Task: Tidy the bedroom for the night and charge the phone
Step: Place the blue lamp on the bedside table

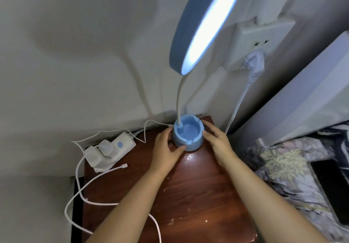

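Note:
A blue desk lamp stands at the back of the brown bedside table (198, 191); its round base (188, 136) is cupped on both sides by my hands. My left hand (166, 148) wraps the base's left side, thumb at the front. My right hand (217, 142) presses fingers on its right side. The lit lamp head (204, 22) leans overhead on a white gooseneck. A loose white charging cable end (123, 165) lies on the table's left. A dark phone (336, 190) rests on the bed at far right.
A white power strip (111, 151) with two adapters sits at the table's left back corner, cables trailing off the edge. A wall socket (258, 42) holds a white plug (254, 63). Floral bedding (283, 167) and a pale headboard lie right.

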